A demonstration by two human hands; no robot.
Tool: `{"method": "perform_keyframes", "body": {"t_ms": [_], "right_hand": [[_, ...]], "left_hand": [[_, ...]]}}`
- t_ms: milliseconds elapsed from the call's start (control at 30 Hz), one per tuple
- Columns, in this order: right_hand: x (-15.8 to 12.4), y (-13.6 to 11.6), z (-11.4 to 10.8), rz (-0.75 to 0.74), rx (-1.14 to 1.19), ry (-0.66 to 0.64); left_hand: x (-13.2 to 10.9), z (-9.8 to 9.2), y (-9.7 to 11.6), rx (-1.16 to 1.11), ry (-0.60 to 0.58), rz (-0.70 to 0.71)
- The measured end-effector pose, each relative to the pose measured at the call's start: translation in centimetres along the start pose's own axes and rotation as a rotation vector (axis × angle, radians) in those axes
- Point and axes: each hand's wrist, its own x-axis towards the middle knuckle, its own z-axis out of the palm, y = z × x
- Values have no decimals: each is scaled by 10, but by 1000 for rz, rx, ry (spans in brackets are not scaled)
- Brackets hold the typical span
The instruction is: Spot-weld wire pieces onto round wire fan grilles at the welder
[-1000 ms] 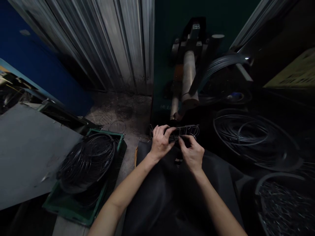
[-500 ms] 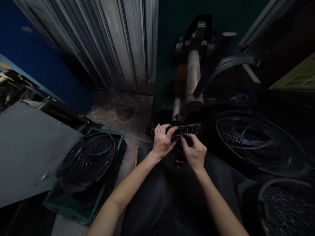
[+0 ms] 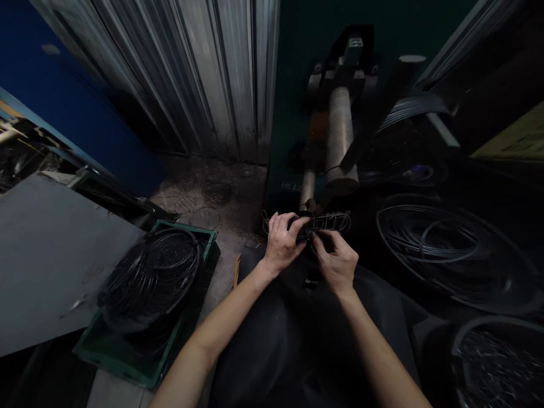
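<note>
A small wire frame [image 3: 329,221], like a shallow basket of thin metal wire, lies crosswise just below the machine's rods. My left hand [image 3: 283,241] is closed on its left part, with thumb and fingers around the wires. My right hand [image 3: 339,260] pinches with thumb and forefinger at the near lower edge of the frame. What sits between those right fingertips is too small and dark to make out. The metal cylinder [image 3: 340,130] and a thinner rod [image 3: 307,190] of the machine come down right behind the wire frame.
To the left, a green crate [image 3: 127,368] bears a large bundle of wire rings [image 3: 151,272], beside a grey panel [image 3: 59,260]. Wire coils [image 3: 429,238] lie in a round tub at right, above a bin of small metal pieces [image 3: 501,362]. Loose rings lie on the floor [image 3: 204,218].
The view has shifted slightly, so the machine and the right-hand tubs appear a little further right. Both hands stay at the wire frame with almost the same grip.
</note>
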Motion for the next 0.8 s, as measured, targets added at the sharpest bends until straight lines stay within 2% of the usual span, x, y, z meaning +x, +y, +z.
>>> {"method": "perform_keyframes", "body": {"t_ms": [167,500,800], "right_hand": [[1,2,0,-18,0,-9],[0,1,0,-37,-20,3],[1,3,2,-41,-22,23]], "left_hand": [[2,2,-2,8,28,33],[1,2,-4,-19,-16,21],[3,5,-6,-14,40,55]]}}
